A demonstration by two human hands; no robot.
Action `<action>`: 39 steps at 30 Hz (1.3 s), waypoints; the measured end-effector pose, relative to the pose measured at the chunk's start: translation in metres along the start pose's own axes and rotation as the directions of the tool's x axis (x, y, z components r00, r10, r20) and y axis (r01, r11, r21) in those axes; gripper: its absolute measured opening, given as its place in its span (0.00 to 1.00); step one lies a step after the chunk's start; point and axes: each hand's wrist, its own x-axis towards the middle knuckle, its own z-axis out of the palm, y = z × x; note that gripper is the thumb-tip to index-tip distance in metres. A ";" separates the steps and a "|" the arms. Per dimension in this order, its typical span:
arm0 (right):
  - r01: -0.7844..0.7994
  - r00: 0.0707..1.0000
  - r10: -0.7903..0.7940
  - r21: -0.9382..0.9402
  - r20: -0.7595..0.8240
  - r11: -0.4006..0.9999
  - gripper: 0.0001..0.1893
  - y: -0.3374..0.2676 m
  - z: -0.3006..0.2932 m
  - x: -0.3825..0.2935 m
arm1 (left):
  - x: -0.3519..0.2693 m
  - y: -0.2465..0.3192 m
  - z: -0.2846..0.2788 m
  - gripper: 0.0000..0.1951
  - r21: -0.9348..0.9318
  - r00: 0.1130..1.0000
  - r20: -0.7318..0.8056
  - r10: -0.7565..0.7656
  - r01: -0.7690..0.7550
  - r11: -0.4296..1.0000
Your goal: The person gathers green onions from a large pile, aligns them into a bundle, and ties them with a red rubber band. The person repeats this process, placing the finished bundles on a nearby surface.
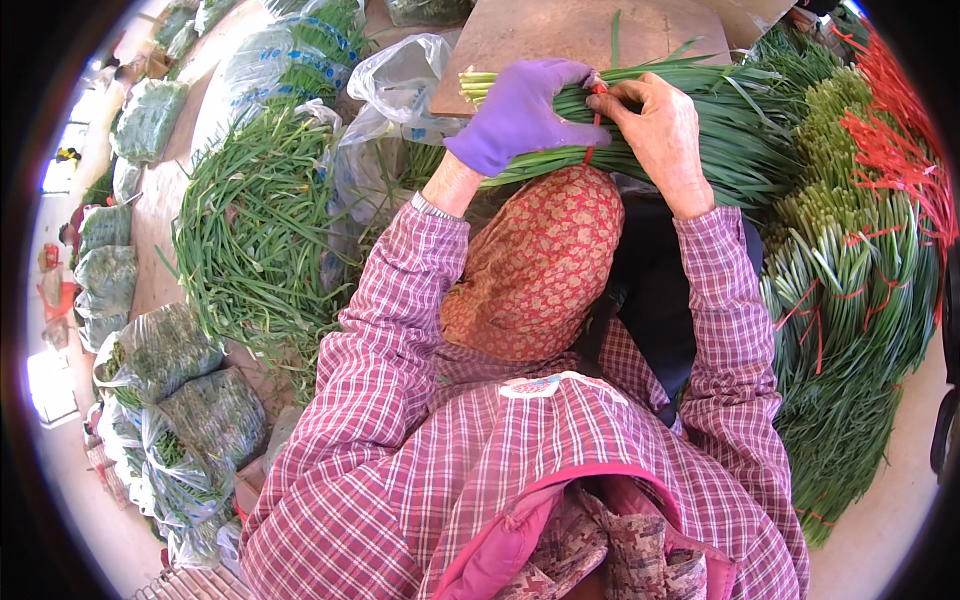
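A thick bundle of long, flat-leaved greens, apparently garlic chives [727,150], lies across in front of me, partly over a brown board. Its pale stem ends point left and its leaves spread right. My left hand [517,112], in a purple glove, grips the bundle near the stems, thumb and fingers spread around it. A red plastic tie [589,150] runs around the bundle just beyond that glove. My bare right hand [660,124] pinches the tie at the top of the bundle between thumb and fingertips. The fingertips partly hide the tie's upper part.
The brown board [525,34] lies ahead. Tied chive bundles [847,277] are stacked at right, with loose red strips [900,135] over them. A heap of loose leaves [255,232] lies left, beside a clear plastic bag [397,82]. Bagged greens [210,420] stand further left.
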 end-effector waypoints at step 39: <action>0.413 0.906 -0.392 0.133 -0.158 0.901 0.02 -0.005 0.019 0.000 | 0.006 -0.008 -0.013 0.35 0.022 0.998 0.015 -0.061 0.060 0.998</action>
